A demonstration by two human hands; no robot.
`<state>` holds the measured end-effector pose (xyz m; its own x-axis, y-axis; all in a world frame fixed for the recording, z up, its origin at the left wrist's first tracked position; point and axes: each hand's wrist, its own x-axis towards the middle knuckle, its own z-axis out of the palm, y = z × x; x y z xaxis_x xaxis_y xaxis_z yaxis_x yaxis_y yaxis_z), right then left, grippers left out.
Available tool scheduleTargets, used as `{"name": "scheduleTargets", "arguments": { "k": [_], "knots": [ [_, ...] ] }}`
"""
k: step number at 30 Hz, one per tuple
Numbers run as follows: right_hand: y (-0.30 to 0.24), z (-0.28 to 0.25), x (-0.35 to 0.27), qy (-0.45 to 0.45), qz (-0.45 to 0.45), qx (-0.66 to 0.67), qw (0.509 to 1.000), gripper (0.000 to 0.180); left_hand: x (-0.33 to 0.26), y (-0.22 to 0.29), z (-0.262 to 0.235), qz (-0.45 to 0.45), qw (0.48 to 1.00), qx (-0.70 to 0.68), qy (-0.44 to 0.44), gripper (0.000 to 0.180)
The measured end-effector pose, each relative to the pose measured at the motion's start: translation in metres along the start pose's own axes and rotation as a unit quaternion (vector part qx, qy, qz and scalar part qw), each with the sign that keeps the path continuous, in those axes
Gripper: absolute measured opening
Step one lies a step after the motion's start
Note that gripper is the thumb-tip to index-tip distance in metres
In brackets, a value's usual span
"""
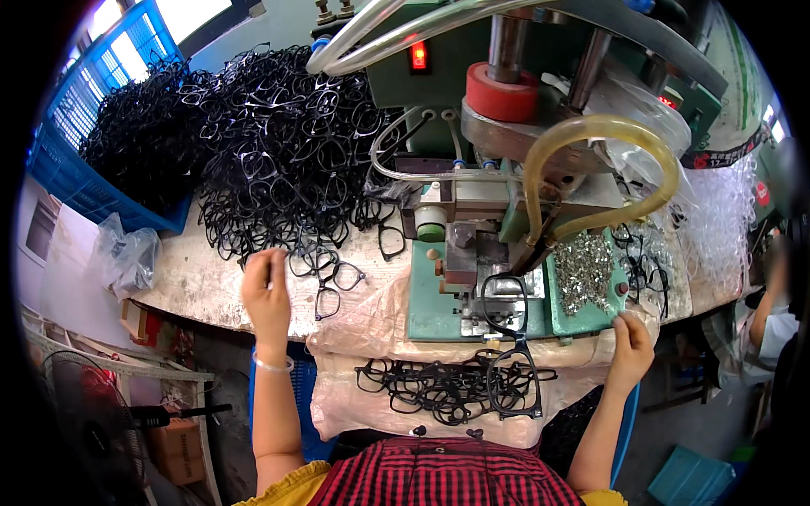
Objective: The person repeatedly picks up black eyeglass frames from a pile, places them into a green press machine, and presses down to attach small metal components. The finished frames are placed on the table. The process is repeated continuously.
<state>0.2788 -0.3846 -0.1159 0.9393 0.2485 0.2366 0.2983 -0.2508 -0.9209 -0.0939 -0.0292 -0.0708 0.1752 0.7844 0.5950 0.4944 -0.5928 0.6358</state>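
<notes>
My left hand (267, 295) is raised at the near edge of a large heap of black eyeglass frames (278, 143). Its fingers are closed in a pinch, and I cannot make out anything between them. My right hand (633, 347) is by the near right corner of a green tray (564, 324) of small metal pieces (584, 270). Those fingertips are pinched too, and whatever they hold is too small to tell. Between my hands, one black eyeglass frame (530, 354) sits tilted in the green bench machine (434, 291), one rim under the head and the other toward me.
More black frames (430, 390) lie on the plastic-covered ledge before me. A blue crate (110, 190) stands at the far left. A yellowish hose (603, 126) loops over the machine beside a red-collared press column (501, 91). Clear plastic parts (717, 223) are piled at right, near another person's arm (769, 295).
</notes>
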Motion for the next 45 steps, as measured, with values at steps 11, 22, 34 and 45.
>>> {"name": "scheduleTargets", "arguments": {
  "k": [11,22,34,45],
  "knots": [
    [-0.129,0.114,0.003,-0.144,-0.212,0.148,0.955,0.011,-0.019,0.039,0.083,-0.004,0.987,-0.161,-0.012,0.021],
    [-0.147,0.121,-0.013,-0.266,-0.014,0.371,0.889,0.055,0.039,0.201,0.031,0.225,0.856,-0.452,-0.112,0.039],
    [-0.107,0.087,0.014,-0.126,-0.273,-0.177,0.937,0.033,-0.022,0.215,0.06,0.535,0.78,-0.241,-0.217,0.043],
    [-0.036,0.077,0.04,-0.013,-0.214,-0.218,0.952,0.013,-0.016,0.219,0.073,0.55,0.742,-0.258,-0.282,0.039]
  ]
}}
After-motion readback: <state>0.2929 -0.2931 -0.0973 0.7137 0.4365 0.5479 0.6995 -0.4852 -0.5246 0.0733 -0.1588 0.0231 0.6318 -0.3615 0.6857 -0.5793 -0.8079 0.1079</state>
